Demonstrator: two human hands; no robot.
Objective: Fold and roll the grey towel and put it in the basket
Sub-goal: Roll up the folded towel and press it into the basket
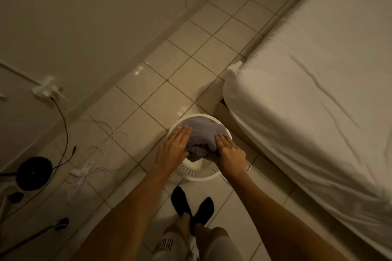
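The rolled grey towel [201, 133] lies in the mouth of the round white basket [199, 174], which stands on the tiled floor beside the bed. My left hand [174, 148] presses flat on the towel's left side with straight fingers. My right hand [229, 152] presses on its right side, fingers straight on top, thumb hidden under the towel's edge. The towel's near end bulges between my two hands. Most of the basket's inside is hidden by the towel.
A bed with a white sheet [318, 91] fills the right side, its corner close to the basket. White cables and a power strip [82, 169] lie on the floor at left, near a black round lamp base [34, 172]. My feet in black socks [191, 205] stand just below the basket.
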